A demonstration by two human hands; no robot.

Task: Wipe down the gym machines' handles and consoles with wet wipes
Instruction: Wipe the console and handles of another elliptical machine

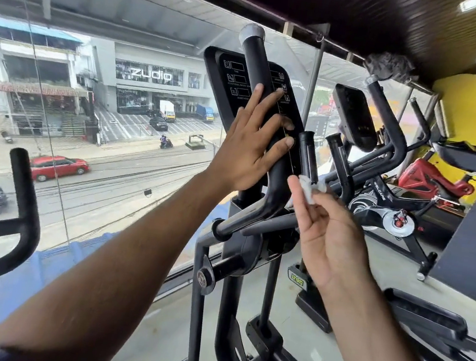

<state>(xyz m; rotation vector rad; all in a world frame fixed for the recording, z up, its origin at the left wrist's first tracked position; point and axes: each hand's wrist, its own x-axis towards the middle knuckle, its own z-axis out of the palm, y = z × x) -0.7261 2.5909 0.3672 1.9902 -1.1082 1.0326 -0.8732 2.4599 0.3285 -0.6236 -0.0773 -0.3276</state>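
head-worn view, close, facing forward-down

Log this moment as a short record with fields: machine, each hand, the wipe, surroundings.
machine: elliptical trainer with black console and a tall black handle in front of it
left hand: fingers spread, resting against the handle and console
right hand: palm toward the camera, pinching the wipe
wet wipe: small, white, crumpled, not on any surface
surroundings: glass wall over a street; red spin bike at right
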